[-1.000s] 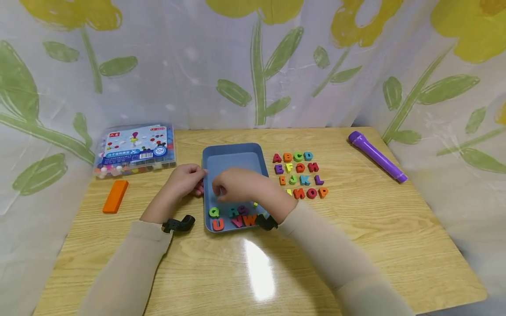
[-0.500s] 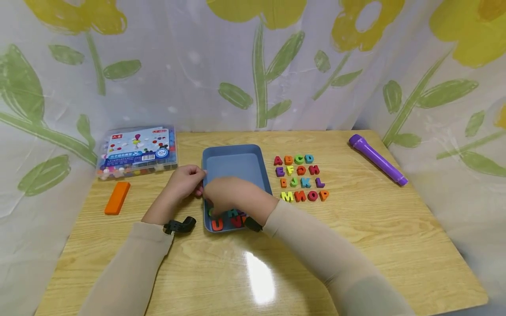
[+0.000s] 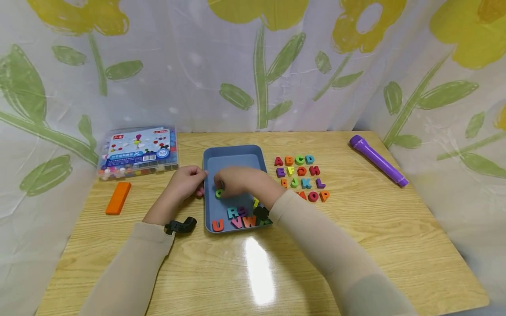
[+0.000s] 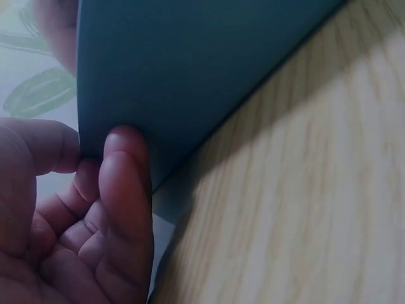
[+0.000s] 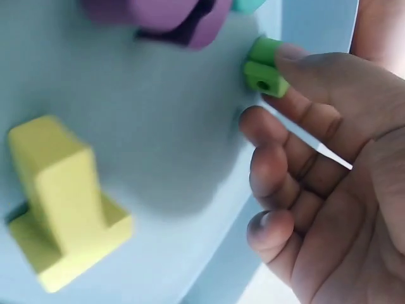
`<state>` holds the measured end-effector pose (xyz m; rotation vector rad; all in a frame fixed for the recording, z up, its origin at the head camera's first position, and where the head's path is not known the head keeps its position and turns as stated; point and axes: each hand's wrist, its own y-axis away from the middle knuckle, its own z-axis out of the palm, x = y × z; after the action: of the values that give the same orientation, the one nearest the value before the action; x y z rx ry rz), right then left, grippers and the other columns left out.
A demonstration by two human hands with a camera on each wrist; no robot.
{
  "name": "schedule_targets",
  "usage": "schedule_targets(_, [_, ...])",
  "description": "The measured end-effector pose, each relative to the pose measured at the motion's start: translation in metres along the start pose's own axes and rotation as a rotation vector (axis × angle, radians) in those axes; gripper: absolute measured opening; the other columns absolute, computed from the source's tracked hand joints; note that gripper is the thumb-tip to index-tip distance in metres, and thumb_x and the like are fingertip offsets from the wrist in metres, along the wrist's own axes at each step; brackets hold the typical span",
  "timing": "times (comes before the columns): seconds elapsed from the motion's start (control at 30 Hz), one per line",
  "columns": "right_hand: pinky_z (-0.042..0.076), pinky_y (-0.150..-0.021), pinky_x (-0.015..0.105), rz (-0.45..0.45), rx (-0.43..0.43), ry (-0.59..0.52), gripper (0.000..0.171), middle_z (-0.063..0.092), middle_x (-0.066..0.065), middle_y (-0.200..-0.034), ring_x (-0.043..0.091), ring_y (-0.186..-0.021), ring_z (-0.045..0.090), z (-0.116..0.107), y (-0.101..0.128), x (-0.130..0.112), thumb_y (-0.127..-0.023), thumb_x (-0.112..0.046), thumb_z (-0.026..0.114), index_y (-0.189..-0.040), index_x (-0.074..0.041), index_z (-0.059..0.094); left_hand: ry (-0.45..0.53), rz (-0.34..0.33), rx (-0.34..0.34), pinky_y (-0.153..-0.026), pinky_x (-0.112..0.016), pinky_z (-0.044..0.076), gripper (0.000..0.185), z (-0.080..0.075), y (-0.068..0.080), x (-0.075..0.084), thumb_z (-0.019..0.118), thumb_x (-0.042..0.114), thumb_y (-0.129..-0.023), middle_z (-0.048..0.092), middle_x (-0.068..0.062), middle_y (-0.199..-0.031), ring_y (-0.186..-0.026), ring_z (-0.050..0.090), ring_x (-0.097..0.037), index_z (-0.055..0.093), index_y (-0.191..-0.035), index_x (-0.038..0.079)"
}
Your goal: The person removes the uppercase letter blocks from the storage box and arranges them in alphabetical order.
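Note:
A blue tray (image 3: pixel 237 162) lies mid-table. My left hand (image 3: pixel 186 181) pinches its left rim, thumb at the top edge and fingers (image 4: pixel 126 183) against the outer wall. Over the tray, my right hand (image 3: pixel 237 181) pinches a green letter Q (image 5: pixel 264 66) between thumb and forefinger, the other fingers loosely curled. In the tray's near part lie a teal R (image 3: pixel 233 213), a purple S (image 3: pixel 242 211), a red U (image 3: pixel 218 225), a pink V (image 3: pixel 236 222) and an orange W (image 3: pixel 249 221). A yellow T (image 5: pixel 69 196) and a partly hidden green letter (image 3: pixel 265 222) lie near my right wrist.
Right of the tray, coloured letters stand in rows, such as a red A (image 3: pixel 278 161) and an orange P (image 3: pixel 324 195). A purple toy microphone (image 3: pixel 377 160) lies farther right. At left are a clear plastic box (image 3: pixel 138 151) of parts and an orange block (image 3: pixel 118 198).
My right hand went down to the tray's near left, took hold of the green Q there, and moved back up and right with it. My left hand stayed at the rim.

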<state>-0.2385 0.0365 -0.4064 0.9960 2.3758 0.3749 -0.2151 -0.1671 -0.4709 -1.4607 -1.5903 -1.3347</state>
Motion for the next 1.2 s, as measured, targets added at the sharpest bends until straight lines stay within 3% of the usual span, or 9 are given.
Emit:
schedule_targets(0.13, [0.057,-0.099,0.037,-0.022,0.01,-0.05,0.032,0.074,0.006,-0.121,0.02,-0.106,0.065,0.001,-0.002,0.01,-0.102,-0.021,0.079,-0.131,-0.009,0.073,-0.003,-0.012,0.007,-0.059,-0.026,0.059,0.034,0.0,0.0,0.0,0.06,0.028,-0.113,0.062,-0.002,-0.07,-0.061,0.062,-0.012,0.066,-0.101,-0.003])
schedule_targets(0.4, [0.051,-0.081,0.031,-0.051,0.034,-0.047,0.029,0.068,0.003,-0.105,0.019,-0.093,0.06,0.005,-0.006,0.014,-0.101,-0.024,0.081,-0.126,-0.015,0.07,0.0,-0.014,0.012,-0.059,-0.027,0.059,0.034,0.001,0.0,0.001,0.06,0.027,-0.112,0.061,-0.001,-0.069,-0.059,0.062,-0.012,0.065,-0.099,-0.004])
schedule_targets(0.6, [0.049,-0.078,0.029,-0.094,0.095,-0.114,0.023,0.067,0.003,-0.103,0.018,-0.091,0.059,0.006,-0.003,0.02,-0.103,-0.02,0.076,-0.124,-0.015,0.069,-0.018,-0.014,0.021,-0.059,-0.027,0.059,0.035,0.001,-0.001,0.0,0.059,0.027,-0.113,0.061,-0.002,-0.068,-0.059,0.062,-0.013,0.065,-0.098,-0.004])
schedule_targets(0.77, [0.055,-0.084,0.031,-0.128,0.281,-0.185,0.021,0.071,0.0,-0.109,0.016,-0.096,0.064,-0.004,0.028,0.028,-0.101,-0.019,0.076,-0.12,-0.015,0.067,-0.021,-0.016,0.021,-0.06,-0.027,0.06,0.035,0.003,-0.002,-0.001,0.059,0.028,-0.113,0.062,-0.003,-0.07,-0.059,0.062,-0.014,0.065,-0.099,-0.004])
schedule_targets(0.87, [0.057,-0.081,0.033,-0.111,0.414,-0.218,0.021,0.072,0.0,-0.11,0.017,-0.093,0.064,-0.008,0.055,0.036,-0.1,-0.019,0.077,-0.119,-0.016,0.068,-0.038,-0.024,0.023,-0.061,-0.027,0.06,0.035,0.004,-0.002,0.0,0.059,0.03,-0.113,0.063,-0.004,-0.073,-0.061,0.063,-0.015,0.066,-0.099,-0.002])
schedule_targets(1.0, [0.056,-0.074,0.035,-0.019,0.539,-0.291,0.021,0.069,0.0,-0.105,0.019,-0.085,0.062,-0.007,0.092,0.047,-0.1,-0.02,0.077,-0.119,-0.017,0.067,-0.057,-0.03,0.022,-0.062,-0.028,0.06,0.035,0.003,-0.001,0.0,0.059,0.031,-0.113,0.063,-0.005,-0.075,-0.063,0.063,-0.016,0.066,-0.1,-0.001])
schedule_targets(1.2, [0.052,-0.068,0.037,0.182,0.653,-0.362,0.022,0.066,0.003,-0.096,0.022,-0.079,0.058,0.012,0.136,0.055,-0.098,-0.021,0.078,-0.117,-0.015,0.066,-0.063,-0.037,0.018,-0.064,-0.027,0.059,0.037,0.002,-0.001,-0.001,0.059,0.032,-0.113,0.064,-0.004,-0.076,-0.065,0.063,-0.016,0.066,-0.102,-0.002])
